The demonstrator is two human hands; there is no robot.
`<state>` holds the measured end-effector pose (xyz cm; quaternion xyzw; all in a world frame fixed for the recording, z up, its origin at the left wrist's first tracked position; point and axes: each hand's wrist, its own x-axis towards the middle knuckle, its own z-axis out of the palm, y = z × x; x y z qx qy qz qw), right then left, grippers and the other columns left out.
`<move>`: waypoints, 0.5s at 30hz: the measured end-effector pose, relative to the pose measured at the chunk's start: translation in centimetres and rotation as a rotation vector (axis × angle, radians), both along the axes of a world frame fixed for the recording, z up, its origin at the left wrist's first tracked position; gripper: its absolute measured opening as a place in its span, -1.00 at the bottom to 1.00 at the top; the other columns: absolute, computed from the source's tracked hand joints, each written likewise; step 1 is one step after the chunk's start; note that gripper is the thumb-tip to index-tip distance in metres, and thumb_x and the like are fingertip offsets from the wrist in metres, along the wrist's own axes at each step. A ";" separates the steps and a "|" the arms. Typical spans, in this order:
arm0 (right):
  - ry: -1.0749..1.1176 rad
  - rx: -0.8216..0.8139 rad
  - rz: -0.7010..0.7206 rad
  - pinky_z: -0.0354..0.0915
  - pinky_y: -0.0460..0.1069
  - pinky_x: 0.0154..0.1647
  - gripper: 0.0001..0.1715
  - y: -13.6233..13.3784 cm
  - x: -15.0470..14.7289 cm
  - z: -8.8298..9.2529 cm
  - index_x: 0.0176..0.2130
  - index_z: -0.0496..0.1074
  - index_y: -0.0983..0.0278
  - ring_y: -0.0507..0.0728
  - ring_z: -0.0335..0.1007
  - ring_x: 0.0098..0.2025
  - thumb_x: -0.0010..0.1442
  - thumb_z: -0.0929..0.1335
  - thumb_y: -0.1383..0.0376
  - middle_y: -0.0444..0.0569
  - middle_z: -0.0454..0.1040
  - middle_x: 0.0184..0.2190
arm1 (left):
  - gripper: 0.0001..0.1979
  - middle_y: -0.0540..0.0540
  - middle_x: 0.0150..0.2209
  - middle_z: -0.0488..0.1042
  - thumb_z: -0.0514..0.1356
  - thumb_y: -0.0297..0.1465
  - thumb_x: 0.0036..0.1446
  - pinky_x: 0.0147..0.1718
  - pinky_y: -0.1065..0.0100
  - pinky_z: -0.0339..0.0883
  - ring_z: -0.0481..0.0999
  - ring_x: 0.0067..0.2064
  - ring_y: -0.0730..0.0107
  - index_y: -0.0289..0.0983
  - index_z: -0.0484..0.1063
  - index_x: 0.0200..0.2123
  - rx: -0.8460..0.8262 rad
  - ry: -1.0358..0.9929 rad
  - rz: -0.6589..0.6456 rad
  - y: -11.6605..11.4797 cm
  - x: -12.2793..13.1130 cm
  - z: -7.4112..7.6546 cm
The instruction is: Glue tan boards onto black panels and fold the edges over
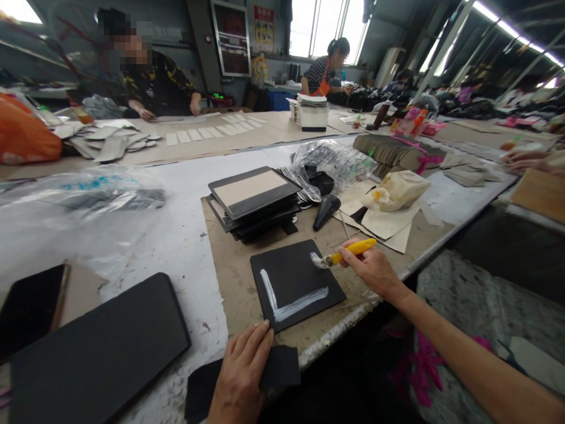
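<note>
My right hand (368, 268) grips a brush by its yellow handle (355, 250). White glue-like paste coats the bristles, which meet the upper right part of a flat black panel (293, 274). An L-shaped white stroke (295, 306) runs along the panel's left and near sides. At the near left corner, my left hand (245, 365) lies with its fingers stretched out, fingertips touching the panel's edge. A black strip (282, 365) lies partly under that hand. Behind the panel stands a stack of black panels (256, 194), the top one bearing a beige rectangle.
A stained white container (399, 189) tilts on pale sheets to the right, near a dark pointed object (327, 212). To the left lie a large black board (110, 347), a phone (33, 303) and plastic film (79, 218). Co-workers (159, 82) sit across the table.
</note>
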<state>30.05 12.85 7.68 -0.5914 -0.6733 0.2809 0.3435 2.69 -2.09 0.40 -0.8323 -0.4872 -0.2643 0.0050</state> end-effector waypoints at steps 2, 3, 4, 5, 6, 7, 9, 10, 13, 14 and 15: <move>-0.006 -0.044 -0.011 0.36 -0.03 -0.40 -0.66 -1.5 0.6 0.0 -0.35 0.34 0.26 0.10 0.45 -0.46 0.11 0.26 0.03 -0.06 0.45 -0.46 | -0.34 -0.22 -0.02 0.39 -0.08 -0.75 -0.28 -0.08 0.15 0.26 0.28 0.04 0.18 -0.38 0.28 -0.01 0.016 -0.026 -0.002 0.1 0.2 0.1; -0.005 -0.058 -0.017 0.36 -0.04 -0.41 -0.66 -2.3 0.8 0.1 -0.35 0.35 0.26 0.09 0.44 -0.48 0.11 0.26 0.03 -0.07 0.45 -0.46 | -0.35 -0.23 -0.02 0.39 -0.08 -0.75 -0.28 -0.08 0.14 0.25 0.28 0.03 0.17 -0.39 0.29 -0.01 0.019 -0.037 0.003 0.1 0.2 0.1; -0.001 -0.069 -0.020 0.36 -0.04 -0.42 -0.66 -3.0 1.1 0.2 -0.36 0.35 0.26 0.09 0.44 -0.49 0.11 0.26 0.03 -0.07 0.45 -0.47 | -0.35 -0.23 -0.02 0.39 -0.09 -0.75 -0.27 -0.08 0.14 0.25 0.28 0.02 0.17 -0.39 0.29 -0.02 0.018 -0.045 0.005 0.1 0.3 0.1; 0.005 -0.076 -0.021 0.36 -0.05 -0.42 -0.66 -3.7 1.3 0.3 -0.36 0.35 0.26 0.09 0.44 -0.49 0.11 0.26 0.03 -0.08 0.44 -0.49 | -0.36 -0.23 -0.02 0.39 -0.09 -0.75 -0.26 -0.09 0.13 0.26 0.28 0.02 0.16 -0.39 0.29 -0.02 0.015 -0.047 0.006 0.1 0.2 0.1; 0.009 -0.081 -0.021 0.36 -0.05 -0.42 -0.66 -4.2 1.4 0.4 -0.37 0.35 0.27 0.09 0.43 -0.49 0.11 0.26 0.04 -0.08 0.43 -0.50 | -0.36 -0.23 -0.02 0.39 -0.09 -0.75 -0.26 -0.09 0.13 0.26 0.28 0.02 0.16 -0.39 0.29 -0.02 0.011 -0.044 0.006 0.1 0.2 0.1; 0.008 -0.085 -0.020 0.36 -0.05 -0.41 -0.65 -4.6 1.6 0.5 -0.37 0.35 0.27 0.09 0.43 -0.49 0.11 0.25 0.04 -0.08 0.43 -0.51 | -0.37 -0.23 -0.02 0.38 -0.08 -0.75 -0.24 -0.09 0.12 0.26 0.28 0.02 0.15 -0.39 0.29 -0.02 0.006 -0.035 0.004 0.1 0.1 0.1; 0.004 -0.094 -0.022 0.36 -0.05 -0.40 -0.65 -5.1 1.7 0.8 -0.35 0.35 0.27 0.09 0.43 -0.49 0.12 0.25 0.04 -0.09 0.42 -0.52 | -0.40 -0.23 -0.01 0.38 -0.06 -0.74 -0.20 -0.08 0.12 0.26 0.27 0.03 0.15 -0.39 0.28 -0.01 -0.010 -0.009 -0.009 0.0 0.0 0.1; 0.004 -0.096 -0.025 0.36 -0.05 -0.40 -0.65 -5.3 1.8 0.9 -0.35 0.35 0.27 0.09 0.43 -0.48 0.12 0.25 0.04 -0.09 0.42 -0.51 | -0.41 -0.23 -0.01 0.38 -0.05 -0.74 -0.18 -0.08 0.13 0.26 0.27 0.03 0.15 -0.39 0.28 -0.01 -0.014 -0.002 -0.011 0.0 0.0 0.1; 0.025 -0.079 -0.046 0.36 -0.06 -0.40 -0.67 -5.4 1.6 1.3 -0.34 0.34 0.27 0.08 0.43 -0.48 0.11 0.26 0.05 -0.09 0.43 -0.50 | -0.41 -0.23 0.00 0.37 -0.05 -0.74 -0.18 -0.07 0.12 0.26 0.27 0.03 0.14 -0.39 0.28 0.00 -0.026 -0.006 -0.010 0.0 0.0 0.1; 0.035 -0.061 -0.058 0.36 -0.07 -0.40 -0.67 -5.5 1.5 1.4 -0.35 0.34 0.27 0.08 0.43 -0.48 0.11 0.26 0.05 -0.09 0.43 -0.51 | -0.41 -0.23 0.00 0.37 -0.05 -0.74 -0.18 -0.07 0.12 0.26 0.28 0.02 0.14 -0.39 0.28 0.00 -0.027 -0.012 -0.006 0.0 0.0 0.1; 0.039 -0.041 -0.069 0.35 -0.07 -0.41 -0.68 -5.5 1.3 1.5 -0.35 0.34 0.26 0.08 0.43 -0.48 0.12 0.26 0.05 -0.10 0.43 -0.53 | -0.40 -0.23 0.00 0.37 -0.05 -0.74 -0.19 -0.07 0.11 0.26 0.28 0.02 0.13 -0.39 0.29 0.00 -0.029 -0.014 -0.001 0.0 0.0 0.1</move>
